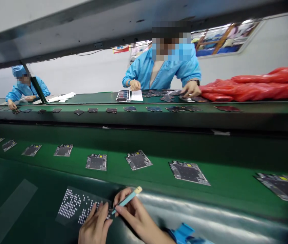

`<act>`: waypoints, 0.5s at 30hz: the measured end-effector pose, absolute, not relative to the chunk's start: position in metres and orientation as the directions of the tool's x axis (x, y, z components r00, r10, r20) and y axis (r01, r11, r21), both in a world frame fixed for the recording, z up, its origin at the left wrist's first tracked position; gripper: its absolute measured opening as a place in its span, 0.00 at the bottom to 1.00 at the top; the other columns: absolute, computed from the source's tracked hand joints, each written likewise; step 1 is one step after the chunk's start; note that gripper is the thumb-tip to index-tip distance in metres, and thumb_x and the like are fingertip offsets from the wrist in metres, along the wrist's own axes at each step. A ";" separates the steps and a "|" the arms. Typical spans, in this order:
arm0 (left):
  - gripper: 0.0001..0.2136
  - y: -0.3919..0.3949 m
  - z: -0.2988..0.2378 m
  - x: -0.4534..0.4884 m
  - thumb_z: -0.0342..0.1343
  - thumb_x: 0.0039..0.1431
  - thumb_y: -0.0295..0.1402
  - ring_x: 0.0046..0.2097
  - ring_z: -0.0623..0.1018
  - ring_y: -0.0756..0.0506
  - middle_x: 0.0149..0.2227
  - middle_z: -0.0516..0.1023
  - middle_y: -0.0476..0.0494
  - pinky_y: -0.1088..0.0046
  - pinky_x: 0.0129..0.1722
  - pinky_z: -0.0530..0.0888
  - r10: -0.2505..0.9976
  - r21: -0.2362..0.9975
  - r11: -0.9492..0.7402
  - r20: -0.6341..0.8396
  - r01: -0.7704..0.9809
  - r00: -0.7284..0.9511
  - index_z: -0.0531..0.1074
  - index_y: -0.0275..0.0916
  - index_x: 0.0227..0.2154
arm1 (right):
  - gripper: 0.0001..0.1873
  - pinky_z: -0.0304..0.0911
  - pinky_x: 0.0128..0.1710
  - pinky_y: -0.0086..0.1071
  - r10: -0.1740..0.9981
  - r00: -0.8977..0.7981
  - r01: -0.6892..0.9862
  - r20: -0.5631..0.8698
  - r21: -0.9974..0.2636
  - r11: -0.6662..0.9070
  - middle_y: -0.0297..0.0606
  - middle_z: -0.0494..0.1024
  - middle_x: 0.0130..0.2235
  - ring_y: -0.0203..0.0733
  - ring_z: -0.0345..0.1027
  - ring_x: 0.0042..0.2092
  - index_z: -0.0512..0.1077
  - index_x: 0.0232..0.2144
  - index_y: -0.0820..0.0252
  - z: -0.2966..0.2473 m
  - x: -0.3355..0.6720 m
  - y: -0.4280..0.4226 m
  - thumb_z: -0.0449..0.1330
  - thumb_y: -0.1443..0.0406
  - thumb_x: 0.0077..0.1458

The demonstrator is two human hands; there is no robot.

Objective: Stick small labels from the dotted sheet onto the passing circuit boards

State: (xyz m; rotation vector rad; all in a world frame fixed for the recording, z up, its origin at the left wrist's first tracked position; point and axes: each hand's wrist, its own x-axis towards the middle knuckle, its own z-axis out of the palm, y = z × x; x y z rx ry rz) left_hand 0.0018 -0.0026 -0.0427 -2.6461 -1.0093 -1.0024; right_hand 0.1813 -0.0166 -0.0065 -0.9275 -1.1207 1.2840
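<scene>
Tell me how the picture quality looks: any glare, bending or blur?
Head view: strong wide-angle bending curves the overhead beam and conveyor belt; glare streaks the glossy green table near the right hand; edge boards smear; the left hand on the dotted sheet stays fairly sharp.

An electronics assembly line in a factory. A long green conveyor belt (159,176) carries a spaced row of identical circuit boards (138,160), and a second belt (144,113) behind it carries a further row of dark boards (111,110). Across the line, a co-worker in a blue smock (162,69) stands at a desk (98,97) strewn with more boards; another person in a blue smock and cap (26,88) works farther left (both in matching dress). Red plastic bags (255,86) lie heaped at the right, under posters (222,37) on a plain wall.
</scene>
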 end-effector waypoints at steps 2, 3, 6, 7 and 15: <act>0.17 -0.002 -0.039 0.001 0.43 0.66 0.26 0.43 0.79 0.46 0.41 0.80 0.45 0.76 0.47 0.75 0.501 0.084 -0.797 0.646 0.599 0.576 0.61 0.33 0.56 | 0.13 0.59 0.33 0.33 0.990 -0.062 -0.191 0.125 -0.975 0.111 0.34 0.66 0.33 0.37 0.61 0.32 0.60 0.32 0.55 -0.007 0.183 -0.019 0.56 0.53 0.57; 0.16 -0.001 -0.038 0.001 0.44 0.66 0.26 0.42 0.79 0.47 0.41 0.80 0.45 0.75 0.50 0.73 0.480 0.077 -0.808 0.660 0.584 0.578 0.62 0.32 0.55 | 0.13 0.59 0.33 0.33 0.988 -0.076 -0.174 0.135 -0.977 0.120 0.34 0.66 0.33 0.38 0.60 0.32 0.60 0.33 0.55 -0.008 0.184 -0.020 0.55 0.54 0.57; 0.13 -0.001 -0.034 0.001 0.47 0.64 0.25 0.42 0.80 0.48 0.39 0.81 0.46 0.72 0.57 0.66 0.431 0.051 -0.829 0.693 0.556 0.578 0.66 0.30 0.51 | 0.11 0.59 0.33 0.34 0.978 -0.134 -0.158 0.159 -0.978 0.138 0.35 0.66 0.34 0.38 0.60 0.33 0.60 0.34 0.54 -0.008 0.185 -0.022 0.53 0.54 0.59; 0.12 -0.002 -0.033 0.001 0.47 0.64 0.25 0.42 0.80 0.48 0.38 0.81 0.46 0.72 0.58 0.65 0.429 0.044 -0.826 0.695 0.562 0.577 0.67 0.30 0.48 | 0.11 0.59 0.33 0.34 0.975 -0.149 -0.156 0.168 -0.977 0.145 0.35 0.66 0.35 0.38 0.60 0.33 0.60 0.34 0.54 -0.008 0.185 -0.022 0.52 0.55 0.60; 0.09 -0.003 -0.025 0.003 0.47 0.65 0.26 0.40 0.80 0.49 0.35 0.81 0.47 0.75 0.57 0.65 0.431 0.034 -0.811 0.710 0.584 0.557 0.70 0.30 0.42 | 0.10 0.61 0.34 0.35 0.975 -0.158 -0.134 0.156 -0.982 0.135 0.36 0.67 0.34 0.38 0.63 0.32 0.61 0.34 0.55 -0.007 0.183 -0.024 0.52 0.55 0.60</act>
